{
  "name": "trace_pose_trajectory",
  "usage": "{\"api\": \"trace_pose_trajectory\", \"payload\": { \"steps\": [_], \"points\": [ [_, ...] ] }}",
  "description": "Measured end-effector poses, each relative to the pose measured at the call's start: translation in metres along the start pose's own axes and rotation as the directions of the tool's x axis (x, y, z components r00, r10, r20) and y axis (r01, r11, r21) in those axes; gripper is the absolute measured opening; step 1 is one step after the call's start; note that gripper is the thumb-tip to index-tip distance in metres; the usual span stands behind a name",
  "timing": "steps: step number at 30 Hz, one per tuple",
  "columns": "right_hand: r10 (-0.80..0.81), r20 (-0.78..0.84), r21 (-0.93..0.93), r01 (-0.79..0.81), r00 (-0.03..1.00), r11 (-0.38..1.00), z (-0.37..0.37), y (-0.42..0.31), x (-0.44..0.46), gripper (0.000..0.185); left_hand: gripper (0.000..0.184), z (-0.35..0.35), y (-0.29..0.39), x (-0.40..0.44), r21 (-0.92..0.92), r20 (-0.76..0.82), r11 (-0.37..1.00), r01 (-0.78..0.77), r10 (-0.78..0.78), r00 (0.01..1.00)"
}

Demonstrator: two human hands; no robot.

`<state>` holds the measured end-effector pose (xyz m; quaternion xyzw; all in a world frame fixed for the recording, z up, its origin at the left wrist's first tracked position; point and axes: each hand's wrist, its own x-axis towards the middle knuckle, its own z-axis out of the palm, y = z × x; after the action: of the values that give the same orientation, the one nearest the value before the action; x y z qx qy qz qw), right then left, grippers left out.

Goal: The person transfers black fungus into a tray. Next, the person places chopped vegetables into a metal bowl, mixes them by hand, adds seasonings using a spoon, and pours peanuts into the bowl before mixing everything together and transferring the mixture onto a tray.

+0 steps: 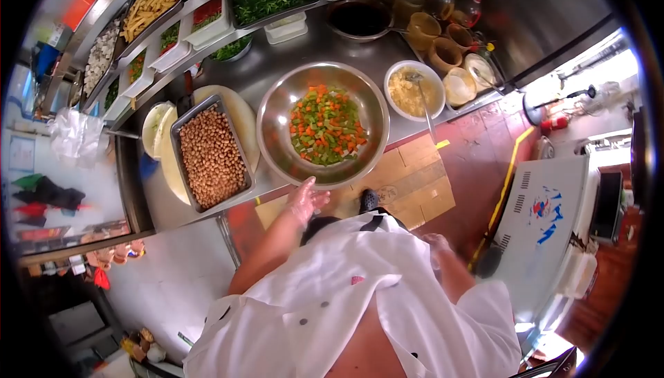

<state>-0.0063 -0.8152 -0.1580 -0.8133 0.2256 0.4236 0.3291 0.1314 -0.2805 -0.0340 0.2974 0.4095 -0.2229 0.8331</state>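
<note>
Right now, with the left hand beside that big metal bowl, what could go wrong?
The metal bowl appears to jut past the front edge of the counter, so a knock from the left hand at its near rim might tip or shift it, spilling the diced vegetables. The spoon handle pokes out beyond the white bowl and could be snagged. The cardboard on the floor might slide underfoot.

Flattened cardboard (pixel 430 195) on red floor (pixel 477 170); yellow line (pixel 510 177) near white cabinet (pixel 529 246); clear plastic bag (pixel 76 136).
</note>
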Motion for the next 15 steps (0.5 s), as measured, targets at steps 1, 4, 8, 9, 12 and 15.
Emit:
{"api": "trace_pose_trajectory", "payload": {
  "steps": [1, 4, 8, 9, 12, 15],
  "points": [
    [0.020, -0.069, 0.081, -0.014, 0.997, 0.997, -0.006, 0.012, 0.022, 0.027, 0.057, 0.007, -0.006, 0.002, -0.021, -0.020, 0.999, -0.024, 0.023, 1.000],
    [0.090, 0.116, 0.557, -0.140, 0.989, 0.819, -0.053, -0.003, 0.043, 0.014, 0.055, 0.025, -0.022, 0.012, -0.087, -0.059, 0.993, -0.078, 0.073, 0.996],
    [0.178, 0.064, 0.515, -0.185, 0.982, 0.837, -0.106, -0.049, 0.039, 0.015, 0.047, 0.023, -0.040, 0.034, -0.164, -0.114, 0.978, -0.127, 0.109, 0.987],
    [0.173, 0.052, 0.561, -0.172, 0.983, 0.810, -0.110, -0.045, 0.052, 0.016, 0.045, 0.025, -0.042, 0.036, -0.173, -0.134, 0.974, -0.144, 0.121, 0.984],
    [0.202, -0.013, 0.594, -0.155, 0.979, 0.789, -0.119, -0.057, 0.068, 0.018, 0.041, 0.029, -0.046, 0.033, -0.155, -0.058, 0.950, -0.273, 0.267, 0.962],
    [0.136, -0.027, 0.400, -0.114, 0.990, 0.909, -0.123, -0.086, 0.048, 0.021, 0.036, 0.025, -0.047, 0.038, -0.157, -0.067, 0.951, -0.268, 0.260, 0.963]
  ]
}}
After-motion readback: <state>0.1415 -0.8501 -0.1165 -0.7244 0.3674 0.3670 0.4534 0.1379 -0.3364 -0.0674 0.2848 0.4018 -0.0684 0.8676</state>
